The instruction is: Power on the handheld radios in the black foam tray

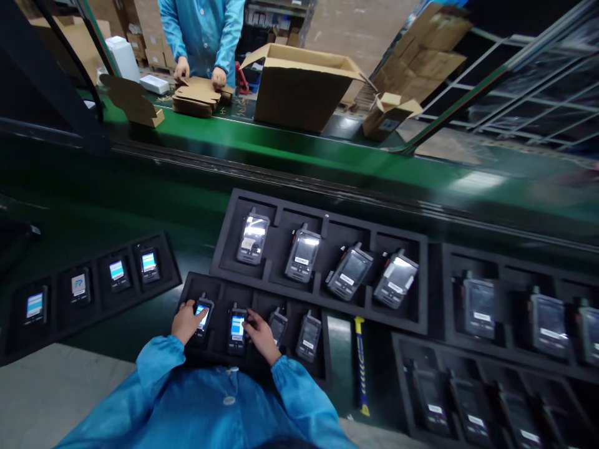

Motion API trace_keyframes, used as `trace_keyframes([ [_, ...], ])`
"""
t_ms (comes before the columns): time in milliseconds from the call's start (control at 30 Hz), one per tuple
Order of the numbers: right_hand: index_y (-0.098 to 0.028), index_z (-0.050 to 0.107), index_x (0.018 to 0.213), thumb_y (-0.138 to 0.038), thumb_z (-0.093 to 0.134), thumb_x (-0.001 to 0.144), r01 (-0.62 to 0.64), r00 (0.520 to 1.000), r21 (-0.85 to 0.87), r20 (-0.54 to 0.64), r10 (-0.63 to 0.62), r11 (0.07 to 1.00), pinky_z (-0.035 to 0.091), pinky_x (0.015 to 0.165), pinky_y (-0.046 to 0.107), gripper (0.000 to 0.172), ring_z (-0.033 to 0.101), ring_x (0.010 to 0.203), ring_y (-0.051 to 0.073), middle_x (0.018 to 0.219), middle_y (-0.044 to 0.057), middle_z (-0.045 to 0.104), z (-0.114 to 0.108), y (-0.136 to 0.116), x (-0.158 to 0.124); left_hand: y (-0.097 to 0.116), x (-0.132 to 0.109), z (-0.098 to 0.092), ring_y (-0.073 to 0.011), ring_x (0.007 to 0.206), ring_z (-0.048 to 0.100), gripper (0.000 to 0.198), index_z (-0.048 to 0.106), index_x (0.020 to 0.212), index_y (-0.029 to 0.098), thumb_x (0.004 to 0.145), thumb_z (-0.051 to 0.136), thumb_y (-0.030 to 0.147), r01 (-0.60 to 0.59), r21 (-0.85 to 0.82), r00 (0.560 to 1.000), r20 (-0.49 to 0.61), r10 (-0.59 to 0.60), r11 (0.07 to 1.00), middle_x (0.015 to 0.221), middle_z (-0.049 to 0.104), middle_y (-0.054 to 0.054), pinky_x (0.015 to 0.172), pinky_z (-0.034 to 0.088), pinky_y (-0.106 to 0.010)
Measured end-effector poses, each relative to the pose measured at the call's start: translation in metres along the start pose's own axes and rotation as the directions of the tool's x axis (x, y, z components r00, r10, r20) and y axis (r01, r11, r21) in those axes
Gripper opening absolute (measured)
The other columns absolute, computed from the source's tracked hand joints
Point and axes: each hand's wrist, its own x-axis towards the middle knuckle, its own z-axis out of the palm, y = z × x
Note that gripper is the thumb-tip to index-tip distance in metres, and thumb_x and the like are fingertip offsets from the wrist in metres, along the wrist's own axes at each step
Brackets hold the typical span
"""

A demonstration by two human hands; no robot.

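Observation:
My left hand [186,322] rests on a small black handset with a lit screen [203,317] in the leftmost slot of a black foam tray [219,290]. My right hand [260,337] touches the neighbouring handset [237,328], whose screen also glows blue. Two more handsets [309,335] with dark screens lie in the same tray to the right. Both my sleeves are blue. Whether either hand grips its handset or only presses on it is unclear.
A larger foam tray [276,215] behind holds several handsets. More trays lie at left [93,312] and right [444,262]. A blue-and-yellow tool [360,365] lies between trays. Across the green conveyor [281,146] a person in blue handles flat cardboard [196,95] beside an open carton [299,87].

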Motion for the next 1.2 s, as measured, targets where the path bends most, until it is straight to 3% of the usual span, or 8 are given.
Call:
trace_keyframes([
  [200, -0.012, 0.045, 0.126, -0.017, 0.048, 0.072, 0.022, 1.0, 0.014, 0.011, -0.022, 1.0, 0.05, 0.054, 0.025, 0.055, 0.055, 0.058, 0.011, 0.103, 0.008, 0.056, -0.001, 0.007, -0.003, -0.001, 0.001, 0.001, -0.0279, 0.103, 0.057, 0.052, 0.049, 0.117, 0.012, 0.08, 0.047, 0.049, -0.011, 0.014, 1.0, 0.001, 0.011, 1.0, 0.114, 0.054, -0.018, 0.084, 0.042, -0.032],
  [333, -0.013, 0.048, 0.125, -0.015, 0.051, 0.067, 0.034, 0.999, -0.023, -0.007, -0.034, 0.999, 0.05, 0.057, 0.025, 0.058, 0.054, 0.06, 0.011, 0.101, 0.006, 0.058, -0.001, 0.009, -0.002, -0.012, 0.001, 0.005, -0.024, 0.109, 0.053, 0.047, 0.047, 0.121, 0.01, 0.084, 0.045, 0.039, -0.061, -0.008, 0.998, 0.009, 0.061, 0.998, 0.117, 0.053, -0.017, 0.089, 0.04, -0.029],
  [533, -0.01, 0.051, 0.122, -0.024, 0.062, 0.062, 0.078, 0.993, -0.113, -0.083, -0.087, 0.991, 0.048, 0.068, 0.028, 0.063, 0.052, 0.064, 0.013, 0.098, 0.007, 0.06, 0.003, 0.008, -0.001, -0.026, -0.004, 0.012, -0.0195, 0.113, 0.05, 0.051, 0.041, 0.128, 0.01, 0.079, 0.05, 0.023, -0.145, -0.059, 0.989, -0.012, 0.145, 0.988, 0.121, 0.05, -0.013, 0.095, 0.037, -0.025],
  [933, -0.013, 0.057, 0.116, -0.032, 0.052, 0.071, 0.211, 0.967, -0.072, -0.129, -0.219, 0.975, 0.051, 0.067, 0.03, 0.049, 0.056, 0.064, 0.014, 0.093, 0.006, 0.064, 0.002, 0.015, -0.008, -0.026, -0.006, 0.019, -0.0245, 0.116, 0.046, 0.054, 0.042, 0.125, 0.007, 0.078, 0.052, 0.031, -0.18, -0.131, 0.982, -0.085, 0.17, 0.975, 0.119, 0.049, -0.015, 0.098, 0.037, -0.031],
  [1000, -0.014, 0.058, 0.114, -0.035, 0.049, 0.074, 0.233, 0.958, -0.059, -0.155, -0.239, 0.971, 0.052, 0.068, 0.03, 0.046, 0.057, 0.065, 0.014, 0.094, 0.006, 0.064, -0.004, 0.018, -0.016, -0.027, -0.01, 0.019, -0.0243, 0.115, 0.046, 0.055, 0.041, 0.126, 0.007, 0.079, 0.051, 0.034, -0.179, -0.138, 0.982, -0.091, 0.167, 0.974, 0.117, 0.048, -0.015, 0.099, 0.037, -0.031],
  [1067, -0.015, 0.059, 0.111, -0.039, 0.046, 0.077, 0.245, 0.942, -0.061, -0.221, -0.252, 0.968, 0.051, 0.073, 0.031, 0.043, 0.06, 0.074, 0.016, 0.098, 0.007, 0.064, -0.018, 0.025, -0.029, -0.026, -0.018, 0.017, -0.0256, 0.115, 0.045, 0.057, 0.039, 0.128, 0.008, 0.079, 0.05, 0.036, -0.212, -0.146, 0.968, -0.166, 0.187, 0.966, 0.117, 0.046, -0.014, 0.101, 0.036, -0.034],
  [1200, -0.013, 0.058, 0.107, -0.044, 0.04, 0.077, 0.174, 0.846, -0.122, -0.49, -0.212, 0.977, 0.039, 0.096, 0.039, 0.047, 0.051, 0.105, 0.025, 0.109, 0.012, 0.058, -0.067, 0.05, -0.06, -0.006, -0.045, 0.02, -0.0251, 0.112, 0.046, 0.051, 0.04, 0.128, 0.017, 0.08, 0.048, 0.033, -0.429, -0.233, 0.868, -0.373, 0.327, 0.873, 0.114, 0.046, -0.011, 0.1, 0.037, -0.041],
])
